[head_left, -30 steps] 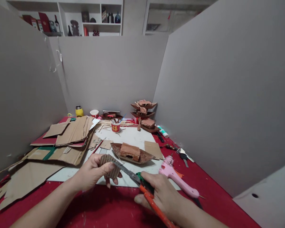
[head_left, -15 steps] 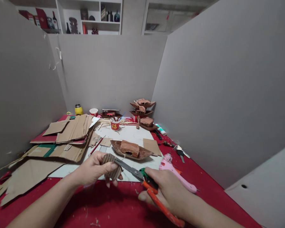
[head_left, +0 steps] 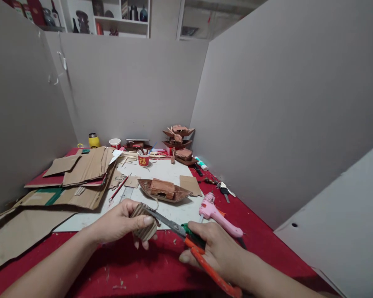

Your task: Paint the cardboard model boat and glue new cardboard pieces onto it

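We pinch a small piece of corrugated cardboard [head_left: 146,232] between the thumb and bent fingers of our left hand [head_left: 124,219], probably to steady its edge against the scissors [head_left: 171,224]. Our right hand [head_left: 214,249] is partly closed around their green and orange handles. The cardboard, ridged and apparently curved, is held up near the front of the white board [head_left: 169,212], likely giving the metal blades room. Beyond lies a pointed reddish-brown model boat [head_left: 163,189] with a rounded, rough canopy.

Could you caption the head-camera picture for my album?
The left hand grips a ridged cardboard piece while the right hand holds scissors to its edge, a brown model boat beyond.
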Tool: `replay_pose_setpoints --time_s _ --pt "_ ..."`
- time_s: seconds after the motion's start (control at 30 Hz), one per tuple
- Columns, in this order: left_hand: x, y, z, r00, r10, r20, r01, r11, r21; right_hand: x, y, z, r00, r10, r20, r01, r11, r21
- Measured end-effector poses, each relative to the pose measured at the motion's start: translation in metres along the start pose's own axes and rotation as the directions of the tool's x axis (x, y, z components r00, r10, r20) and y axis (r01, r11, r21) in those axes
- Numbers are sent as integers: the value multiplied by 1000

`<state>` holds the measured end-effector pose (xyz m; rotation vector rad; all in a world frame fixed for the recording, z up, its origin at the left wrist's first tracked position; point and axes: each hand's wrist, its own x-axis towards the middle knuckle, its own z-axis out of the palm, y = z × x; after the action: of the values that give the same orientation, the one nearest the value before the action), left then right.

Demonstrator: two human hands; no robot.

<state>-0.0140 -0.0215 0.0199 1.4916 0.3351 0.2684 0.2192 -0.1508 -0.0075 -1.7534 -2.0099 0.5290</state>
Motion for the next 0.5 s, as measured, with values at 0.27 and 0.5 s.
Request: replay_pose_setpoints --time_s 0.27,0.5 --pt "-3 4 3 998 29 -50 -30 1000 -6 -1 -6 -6 998 48 -34 -51 997 -65" --pt "-1 2 10 1000 -6 21 4 994 112 -2 -13 -7 999 48 -20 -50 993 -105"
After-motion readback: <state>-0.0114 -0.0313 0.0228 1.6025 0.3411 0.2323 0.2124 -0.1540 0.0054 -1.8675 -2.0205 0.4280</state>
